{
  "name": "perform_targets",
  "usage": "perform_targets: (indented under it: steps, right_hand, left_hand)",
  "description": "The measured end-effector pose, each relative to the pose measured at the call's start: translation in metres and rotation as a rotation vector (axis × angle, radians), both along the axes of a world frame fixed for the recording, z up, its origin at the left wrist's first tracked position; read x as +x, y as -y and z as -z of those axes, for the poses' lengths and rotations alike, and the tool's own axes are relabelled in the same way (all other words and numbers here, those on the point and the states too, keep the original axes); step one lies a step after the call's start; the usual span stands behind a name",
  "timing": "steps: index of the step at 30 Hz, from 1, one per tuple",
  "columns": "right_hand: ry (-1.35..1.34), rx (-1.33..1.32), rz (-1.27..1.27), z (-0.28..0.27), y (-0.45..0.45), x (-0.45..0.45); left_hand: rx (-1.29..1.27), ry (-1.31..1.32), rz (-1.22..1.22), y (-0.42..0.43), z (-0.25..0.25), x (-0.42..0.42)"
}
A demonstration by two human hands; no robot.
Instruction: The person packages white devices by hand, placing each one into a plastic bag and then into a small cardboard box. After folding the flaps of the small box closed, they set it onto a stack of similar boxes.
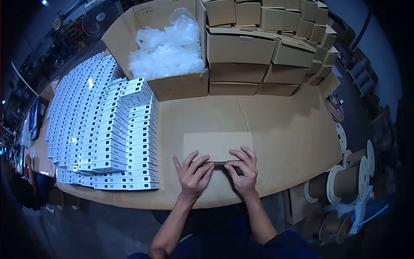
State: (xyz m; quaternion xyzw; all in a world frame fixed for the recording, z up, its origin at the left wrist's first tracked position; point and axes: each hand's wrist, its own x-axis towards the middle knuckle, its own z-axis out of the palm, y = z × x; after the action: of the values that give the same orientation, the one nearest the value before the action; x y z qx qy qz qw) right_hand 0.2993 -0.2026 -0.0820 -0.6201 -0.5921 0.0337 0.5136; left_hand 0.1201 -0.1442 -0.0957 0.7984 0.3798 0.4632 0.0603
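Observation:
A flat brown cardboard piece [217,144] lies on the cardboard-covered table [284,134] in front of me. At its near edge, my left hand [195,174] pinches the left part of a narrow folded edge between thumb and fingers. Opposite it, my right hand [243,171] pinches the right part of the same edge. A short dark strip shows between the two thumbs. Whether that edge belongs to the flat piece or to a separate one cannot be made out.
Stacked white boxes [142,149] fill the table's left side. An open carton [181,87] of clear plastic bags [168,47] stands behind, beside piled brown boxes [241,49]. Cable spools [347,183] stand at the right. Another person's arm [30,170] shows far left.

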Motion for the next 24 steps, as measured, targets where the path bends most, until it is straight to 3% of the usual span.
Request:
perform_targets:
  steps: [5, 12, 24]
  right_hand:
    - [-0.01, -0.068, 0.034, -0.009, -0.001, -0.004]
    - [-0.064, -0.091, 0.044, -0.009, -0.006, -0.009]
    - [0.026, -0.084, 0.047, 0.002, -0.006, -0.01]
  left_hand:
    - [-0.198, 0.001, -0.12, 0.009, -0.018, 0.006]
    - [-0.363, 0.058, -0.089, 0.01, -0.03, 0.02]
    - [-0.281, 0.138, -0.092, 0.011, -0.012, 0.024]
